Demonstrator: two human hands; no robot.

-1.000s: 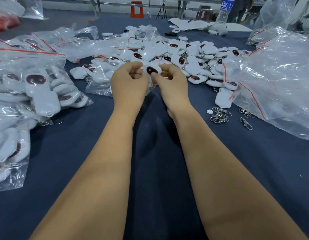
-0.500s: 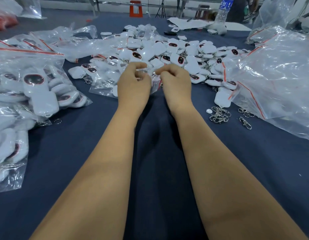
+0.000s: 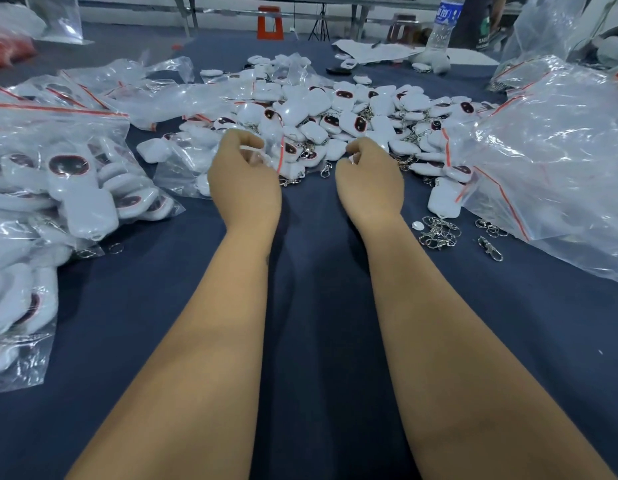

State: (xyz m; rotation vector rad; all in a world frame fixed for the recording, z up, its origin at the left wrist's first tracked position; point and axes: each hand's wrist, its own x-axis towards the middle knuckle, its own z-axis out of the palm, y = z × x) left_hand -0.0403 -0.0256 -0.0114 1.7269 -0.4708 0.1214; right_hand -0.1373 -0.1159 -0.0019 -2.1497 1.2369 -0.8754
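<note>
A heap of white keychain charms (image 3: pixel 349 116) with dark red-rimmed faces covers the middle of the blue table (image 3: pixel 321 306). My left hand (image 3: pixel 245 181) is at the heap's near edge, its curled fingers pinching the edge of a small clear zip bag (image 3: pixel 283 157) with a red strip and a charm inside. My right hand (image 3: pixel 369 181) is a hand's width to the right, back towards me, fingers curled. Its fingertips are hidden, so I cannot see whether it holds anything.
Large clear bags packed with charms (image 3: pixel 58 188) fill the left side. A big crumpled plastic bag (image 3: pixel 549 161) lies on the right. Loose metal clasps and rings (image 3: pixel 439 232) sit by my right wrist. A water bottle (image 3: pixel 444 22) stands at the far edge.
Both hands held a bagged charm together in front of me. They have since dropped toward the table and moved apart, and the bag now lies at my left fingers.
</note>
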